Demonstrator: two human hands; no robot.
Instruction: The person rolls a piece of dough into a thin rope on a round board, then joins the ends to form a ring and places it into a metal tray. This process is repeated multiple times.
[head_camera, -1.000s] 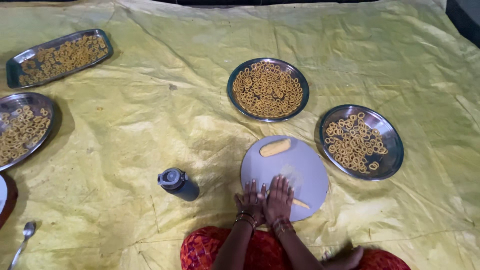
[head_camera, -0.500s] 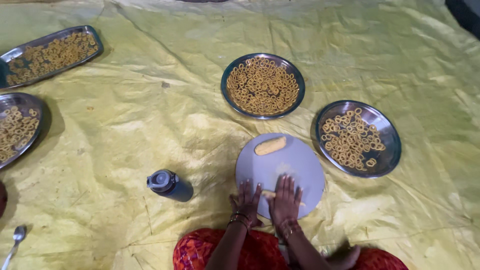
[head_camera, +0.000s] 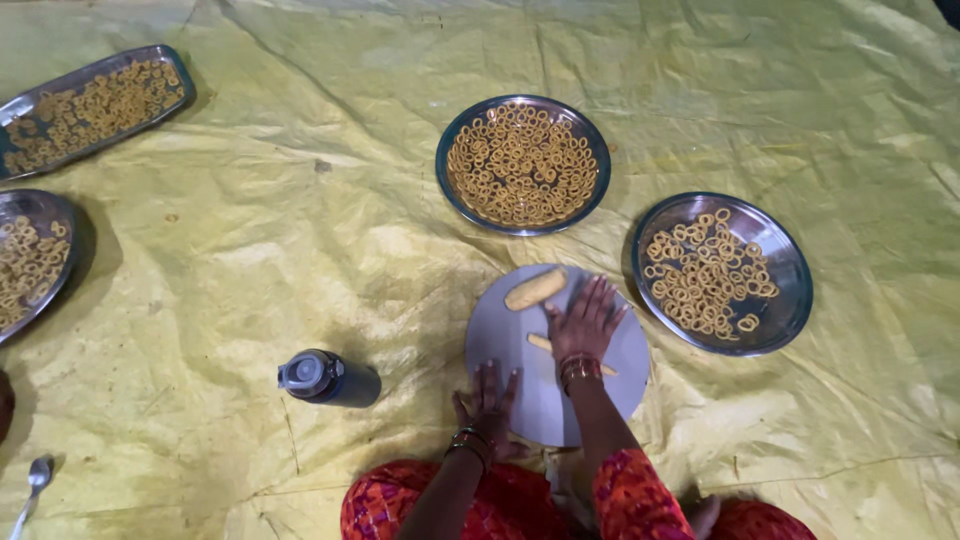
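Note:
A round grey board lies on the yellow sheet in front of me. My right hand presses flat, fingers spread, on a thin roll of dough in the middle of the board. A thicker log of dough rests at the board's far edge, just left of my right fingertips. My left hand lies flat with fingers apart on the board's near left rim, holding nothing. Bangles sit on both wrists.
Two round steel plates of small dough rings stand beyond the board and to its right. A rectangular tray and another plate of rings are at the far left. A dark bottle lies left of the board; a spoon at bottom left.
My right hand has slid forward across the board, rolling the thin dough piece under it. My left hand has stayed back at the board's near edge, so the hands are apart.

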